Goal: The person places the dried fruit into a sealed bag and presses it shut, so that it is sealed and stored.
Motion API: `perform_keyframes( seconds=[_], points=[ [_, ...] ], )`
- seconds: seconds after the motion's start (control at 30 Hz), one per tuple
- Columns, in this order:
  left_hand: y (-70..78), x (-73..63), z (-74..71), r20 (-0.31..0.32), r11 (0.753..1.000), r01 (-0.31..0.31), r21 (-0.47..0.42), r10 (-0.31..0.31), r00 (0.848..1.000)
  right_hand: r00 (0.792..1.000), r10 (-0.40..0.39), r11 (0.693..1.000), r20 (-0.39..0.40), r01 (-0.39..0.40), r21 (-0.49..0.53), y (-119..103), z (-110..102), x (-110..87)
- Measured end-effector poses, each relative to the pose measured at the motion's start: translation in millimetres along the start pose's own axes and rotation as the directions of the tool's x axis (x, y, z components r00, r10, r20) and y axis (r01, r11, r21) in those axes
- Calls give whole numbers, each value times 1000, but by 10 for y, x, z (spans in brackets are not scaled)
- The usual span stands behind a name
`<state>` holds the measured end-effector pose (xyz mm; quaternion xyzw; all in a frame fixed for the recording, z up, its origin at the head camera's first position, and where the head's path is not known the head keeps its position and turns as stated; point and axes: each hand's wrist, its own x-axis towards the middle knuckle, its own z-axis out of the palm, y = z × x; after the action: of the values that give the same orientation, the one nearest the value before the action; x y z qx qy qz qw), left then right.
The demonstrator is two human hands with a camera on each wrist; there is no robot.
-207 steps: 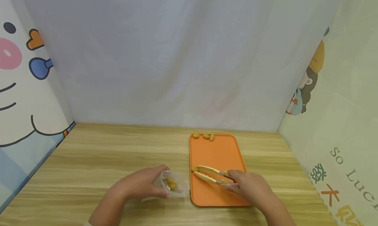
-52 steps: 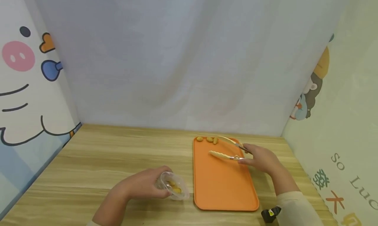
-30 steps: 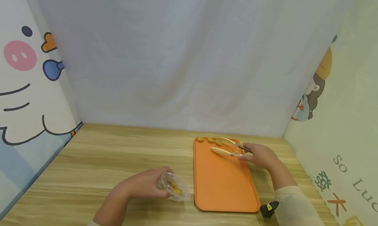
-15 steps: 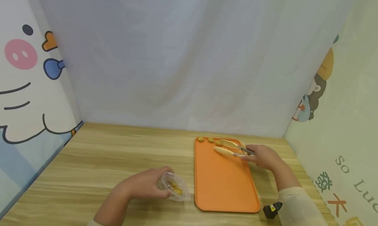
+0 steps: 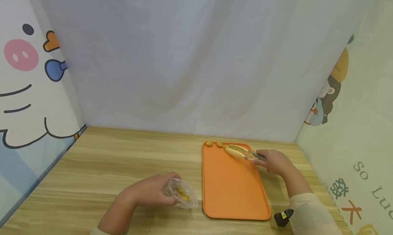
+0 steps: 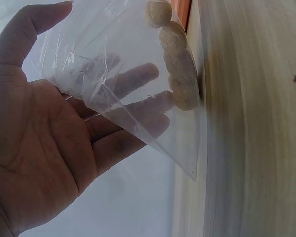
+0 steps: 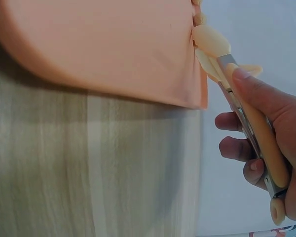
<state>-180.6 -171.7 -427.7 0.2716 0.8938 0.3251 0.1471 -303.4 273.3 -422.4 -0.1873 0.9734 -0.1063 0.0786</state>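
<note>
- Two brown pieces (image 5: 209,144) lie apart along the top edge of the orange tray (image 5: 236,187), right of the frame's middle; a third piece (image 5: 226,146) sits just right of them, at the tips of the tongs (image 5: 235,153).
- From the right hand (image 5: 275,161), this third piece lies to the left and slightly higher in the frame; the tongs bridge that gap, their long axis running leftward and a little upward.
- The third piece is mostly covered by the tips, so its own long axis cannot be told, nor whether it is pinched.
- The right hand is wrapped around the tongs' handle, thumb on one arm and fingers on the other, with the tips nearly together.
- The right hand is by far the nearer; the left hand (image 5: 152,191) is well apart, in the lower middle of the frame.
- The left hand grips a clear bag (image 5: 189,201), its mouth turned rightward, just beside the tray's lower left edge.
- From the tong tips, that mouth lies down and to the left; more pieces (image 6: 176,59) rest inside the bag.
</note>
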Motion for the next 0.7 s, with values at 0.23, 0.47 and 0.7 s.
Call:
perform_keyframes(
  seconds=[0.23,0.47,0.7],
  points=[
    [17,2,-9,6,1000,6,-5,-6,1000,1000,-5,1000,-4,5,0,21,27,27],
    [8,4,-11,22,1000,18,-12,-18,1000,994,-73,996,-82,68,-62,33,56,31],
    [4,20,-10,37,999,17,-33,-15,999,991,-90,993,-103,80,-91,52,77,6]
  ],
)
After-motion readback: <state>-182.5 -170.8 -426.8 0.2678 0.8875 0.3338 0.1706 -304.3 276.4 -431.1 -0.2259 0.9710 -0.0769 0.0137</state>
